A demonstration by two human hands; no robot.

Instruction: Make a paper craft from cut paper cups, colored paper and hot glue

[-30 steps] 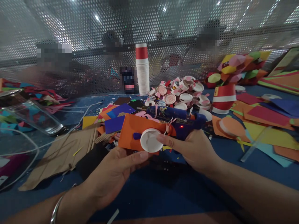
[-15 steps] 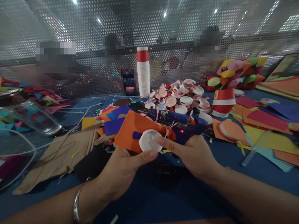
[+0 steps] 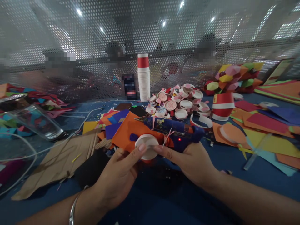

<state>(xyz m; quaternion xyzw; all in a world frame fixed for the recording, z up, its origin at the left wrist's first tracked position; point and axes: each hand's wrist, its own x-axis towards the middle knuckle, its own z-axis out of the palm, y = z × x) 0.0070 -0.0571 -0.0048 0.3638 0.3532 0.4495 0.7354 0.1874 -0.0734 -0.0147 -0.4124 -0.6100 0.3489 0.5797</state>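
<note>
My left hand [image 3: 122, 173] is closed at the front of the table, its thumb pressing on the rim of a shallow white cup bottom [image 3: 150, 153]. The tip of my right thumb also touches that cup bottom from the right. My right hand [image 3: 197, 162] wraps around the handle of a blue glue gun [image 3: 168, 126] with a lit red light. The gun lies sideways behind the cup bottom, its nozzle pointing left. An orange paper sheet [image 3: 126, 129] shows behind them; whether my left fingers touch it is hidden.
Cut cup bottoms [image 3: 171, 105] are heaped beyond the gun, beside a tall stack of paper cups [image 3: 144, 81]. Cardboard [image 3: 56, 165] and black paper [image 3: 91, 165] lie left. Coloured paper [image 3: 272, 122] and a glue stick [image 3: 256, 153] lie right. A drinking glass [image 3: 44, 122] rests tilted at left.
The cup bottom has tilted and moved slightly left and down, showing its hollow side. My left thumb has shifted left along its rim. The glue gun stays in my right hand.
</note>
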